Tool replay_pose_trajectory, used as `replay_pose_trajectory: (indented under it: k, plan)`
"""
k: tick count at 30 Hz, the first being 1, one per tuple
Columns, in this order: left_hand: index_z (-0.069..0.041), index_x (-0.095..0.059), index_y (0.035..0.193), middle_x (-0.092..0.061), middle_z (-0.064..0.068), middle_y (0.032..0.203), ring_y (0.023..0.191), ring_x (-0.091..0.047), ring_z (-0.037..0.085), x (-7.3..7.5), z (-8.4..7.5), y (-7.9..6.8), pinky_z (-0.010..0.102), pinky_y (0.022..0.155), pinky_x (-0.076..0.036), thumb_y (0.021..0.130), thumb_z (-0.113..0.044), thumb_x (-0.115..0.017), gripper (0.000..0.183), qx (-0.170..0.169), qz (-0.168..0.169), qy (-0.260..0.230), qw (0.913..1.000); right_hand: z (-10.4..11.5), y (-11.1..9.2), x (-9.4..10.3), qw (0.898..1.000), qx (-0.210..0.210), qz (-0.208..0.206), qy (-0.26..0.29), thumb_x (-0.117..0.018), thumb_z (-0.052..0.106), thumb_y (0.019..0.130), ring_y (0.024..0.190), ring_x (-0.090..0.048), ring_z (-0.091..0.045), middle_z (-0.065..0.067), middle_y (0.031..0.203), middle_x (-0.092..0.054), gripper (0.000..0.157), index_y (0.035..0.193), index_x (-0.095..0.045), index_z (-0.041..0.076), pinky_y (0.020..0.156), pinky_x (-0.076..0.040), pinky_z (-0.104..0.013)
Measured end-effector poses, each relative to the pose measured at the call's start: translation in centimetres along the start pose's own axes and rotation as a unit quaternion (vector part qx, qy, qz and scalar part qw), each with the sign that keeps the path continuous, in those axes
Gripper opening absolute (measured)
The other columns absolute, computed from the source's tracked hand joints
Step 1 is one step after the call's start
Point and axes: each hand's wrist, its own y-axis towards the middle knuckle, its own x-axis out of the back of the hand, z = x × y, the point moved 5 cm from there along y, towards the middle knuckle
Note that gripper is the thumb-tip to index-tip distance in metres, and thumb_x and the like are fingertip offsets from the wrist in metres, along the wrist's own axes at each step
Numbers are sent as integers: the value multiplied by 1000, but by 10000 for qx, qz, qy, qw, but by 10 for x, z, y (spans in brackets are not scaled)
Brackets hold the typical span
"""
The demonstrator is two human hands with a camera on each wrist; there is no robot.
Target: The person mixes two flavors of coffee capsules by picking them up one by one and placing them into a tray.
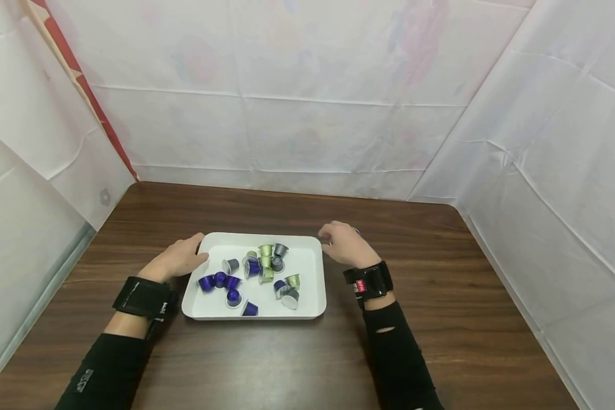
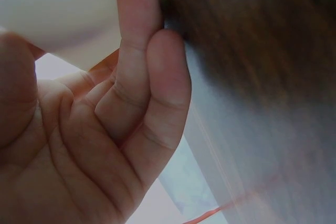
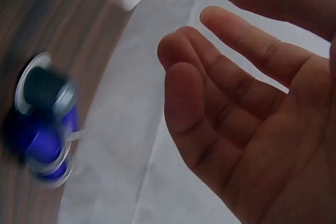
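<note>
A white rectangular tray (image 1: 307,290) lies on the table with several coffee capsules on it, among them blue capsules (image 1: 206,283), green capsules (image 1: 265,250) and grey capsules (image 1: 290,299). My left hand (image 1: 179,259) grips the tray's left rim, thumb on the inner side; in the left wrist view, the white tray (image 2: 63,9) sits between thumb and fingers. Just off the right rim, my right hand (image 1: 345,245) holds nothing, its fingers loosely bent. Beyond it, blurred capsules (image 3: 44,140), blue and dark, rest on the wood; the head view mostly hides them.
The dark wooden table (image 1: 466,319) extends around the tray. White sheeting (image 1: 287,131) hangs behind the table and along both sides. A red-edged strip (image 1: 92,97) runs down the left corner.
</note>
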Motion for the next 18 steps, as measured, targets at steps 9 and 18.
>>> replay_pose_trajectory:
  k: [9,18]
  plan:
    - [7,-31,136,-47,34,128,113,-48,48,-1,0,0,60,88,-39,97,-22,-47,52,39,52,-11,10000,-55,-4,-3,9977,-660,-122,-90,-69,10,83,99,-55,-26,-15,109,-56,36,117,-61,-1,87,-46,-40]
    - [8,-31,136,-46,35,128,114,-47,49,2,-5,-1,60,89,-38,97,-22,-48,52,0,48,19,10000,-78,1,-13,9968,-800,-80,10,-71,11,83,100,-54,-27,-16,110,-55,38,118,-61,0,88,-45,-41]
